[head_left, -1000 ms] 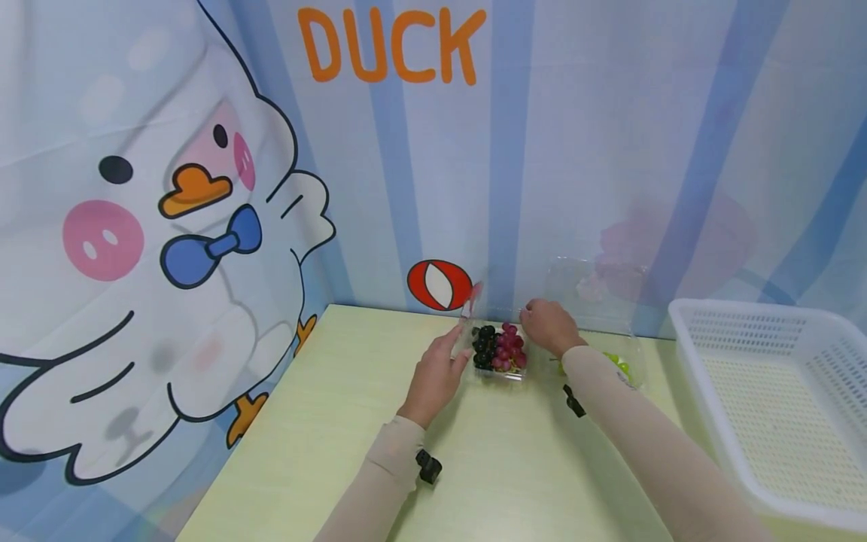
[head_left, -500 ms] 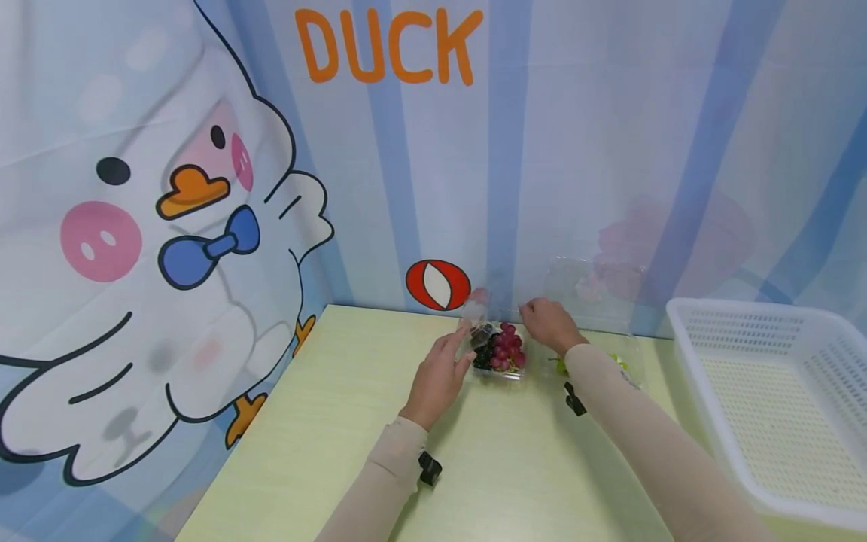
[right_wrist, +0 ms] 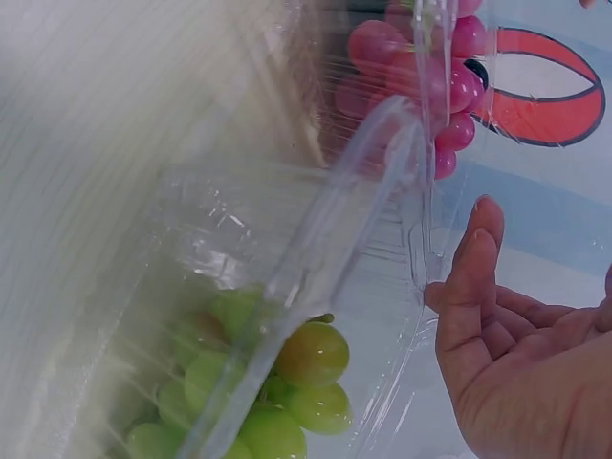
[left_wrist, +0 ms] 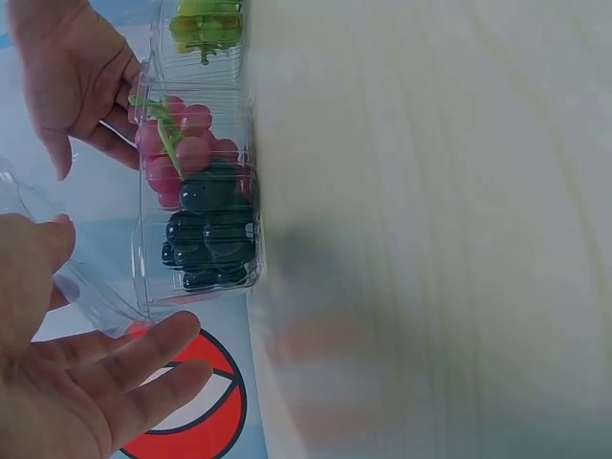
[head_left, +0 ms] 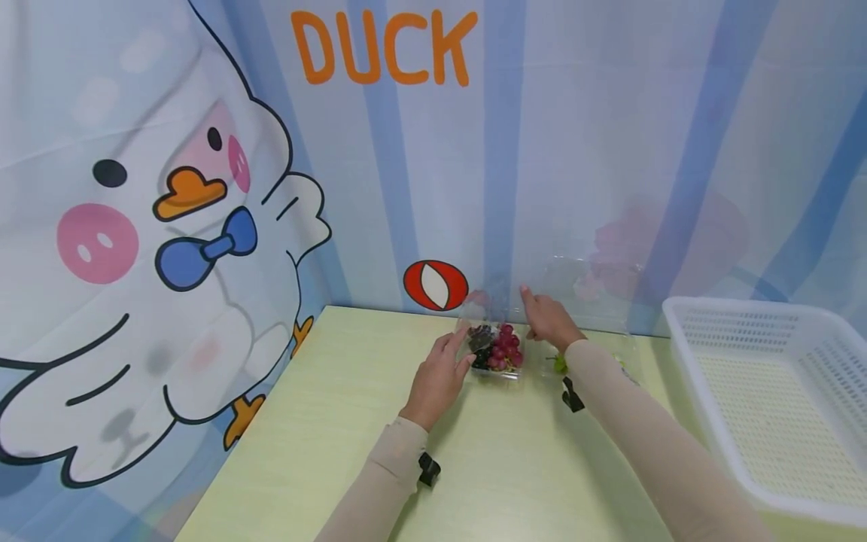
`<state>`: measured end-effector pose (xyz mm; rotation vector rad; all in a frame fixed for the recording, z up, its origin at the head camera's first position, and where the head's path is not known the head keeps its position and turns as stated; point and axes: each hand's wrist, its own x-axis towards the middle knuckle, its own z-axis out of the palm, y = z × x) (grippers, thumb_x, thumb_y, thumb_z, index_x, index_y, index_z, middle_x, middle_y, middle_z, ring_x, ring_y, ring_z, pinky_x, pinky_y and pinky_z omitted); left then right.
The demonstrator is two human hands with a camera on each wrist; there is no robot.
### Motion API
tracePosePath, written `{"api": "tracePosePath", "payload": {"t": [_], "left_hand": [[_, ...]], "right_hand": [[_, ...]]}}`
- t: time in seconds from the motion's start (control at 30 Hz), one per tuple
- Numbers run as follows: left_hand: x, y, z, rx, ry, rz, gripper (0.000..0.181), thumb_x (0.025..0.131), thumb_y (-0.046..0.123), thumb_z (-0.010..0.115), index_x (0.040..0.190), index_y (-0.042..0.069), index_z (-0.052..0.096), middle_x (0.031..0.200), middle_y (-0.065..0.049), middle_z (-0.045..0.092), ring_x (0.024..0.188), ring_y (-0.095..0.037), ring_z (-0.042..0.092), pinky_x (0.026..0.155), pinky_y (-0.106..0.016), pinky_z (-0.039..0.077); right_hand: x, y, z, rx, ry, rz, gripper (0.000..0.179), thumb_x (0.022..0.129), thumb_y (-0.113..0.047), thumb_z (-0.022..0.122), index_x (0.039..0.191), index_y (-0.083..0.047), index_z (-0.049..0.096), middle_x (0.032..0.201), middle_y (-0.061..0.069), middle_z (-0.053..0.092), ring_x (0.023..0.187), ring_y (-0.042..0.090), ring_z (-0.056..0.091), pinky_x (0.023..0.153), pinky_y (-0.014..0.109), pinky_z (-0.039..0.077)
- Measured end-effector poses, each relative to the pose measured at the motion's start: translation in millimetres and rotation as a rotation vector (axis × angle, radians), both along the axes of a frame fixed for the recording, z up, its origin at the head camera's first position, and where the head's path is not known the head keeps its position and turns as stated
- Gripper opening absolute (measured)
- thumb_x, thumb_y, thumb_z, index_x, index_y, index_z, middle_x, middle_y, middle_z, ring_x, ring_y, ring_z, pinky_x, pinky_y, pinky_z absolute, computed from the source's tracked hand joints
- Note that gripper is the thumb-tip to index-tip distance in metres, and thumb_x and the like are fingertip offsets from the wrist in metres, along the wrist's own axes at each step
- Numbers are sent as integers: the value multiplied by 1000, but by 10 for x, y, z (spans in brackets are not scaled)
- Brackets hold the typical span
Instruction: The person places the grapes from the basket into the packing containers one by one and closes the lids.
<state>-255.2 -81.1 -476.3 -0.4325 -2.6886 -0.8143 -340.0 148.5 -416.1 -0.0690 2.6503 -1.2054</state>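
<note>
A clear plastic clamshell box stands near the back of the table, holding dark grapes and red grapes. Its raised clear lid leans at the back. My left hand is at the box's left side, fingers fairly straight; the left wrist view shows the lid's edge between its spread thumb and fingers. My right hand is at the box's right back corner, fingers loosely spread, one fingertip right at the clear plastic in the right wrist view. Beside it, green grapes lie in a second clear box, partly behind my right forearm.
The second box's lid stands upright against the printed backdrop. A white plastic basket occupies the right side of the table. The backdrop rises directly behind both boxes.
The first box's lid has shifted, its corner now overlapping the dark grapes in the head view. My right hand's curled fingers have opened out, one digit pointing up. The left hand stays nearly in place.
</note>
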Motion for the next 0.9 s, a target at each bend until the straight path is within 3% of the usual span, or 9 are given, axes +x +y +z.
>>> {"api": "tracePosePath", "payload": {"t": [0.2,0.47,0.63,0.9], "left_hand": [[1,9,-31,-15,36,-2,55,104,32,59,153,13,45,147,-19,51,79,-33,72,82,-50,59],[18,21,-27,-33,43,-26,56,103,32,60,153,13,45,149,-21,48,52,-17,56,68,-45,59],[23,29,-25,-51,23,-25,57,102,33,62,154,15,45,151,-21,46,54,-18,59,66,-44,59],[17,45,-35,-70,-18,-20,60,100,35,64,154,17,45,154,-20,42,80,-28,73,78,-47,60]], "right_hand": [[-15,25,37,-42,-38,-21,92,101,-71,7,162,-3,17,160,25,33,105,39,68,105,54,46],[-46,54,22,-51,-40,-20,95,99,-74,5,163,-5,16,161,25,32,104,39,69,100,51,49],[-48,61,20,-52,-33,-22,94,99,-74,6,163,-6,15,161,24,32,103,39,69,99,51,50],[-53,49,11,-49,-24,-23,87,103,-67,9,163,-4,16,164,23,28,101,39,70,100,51,50]]}}
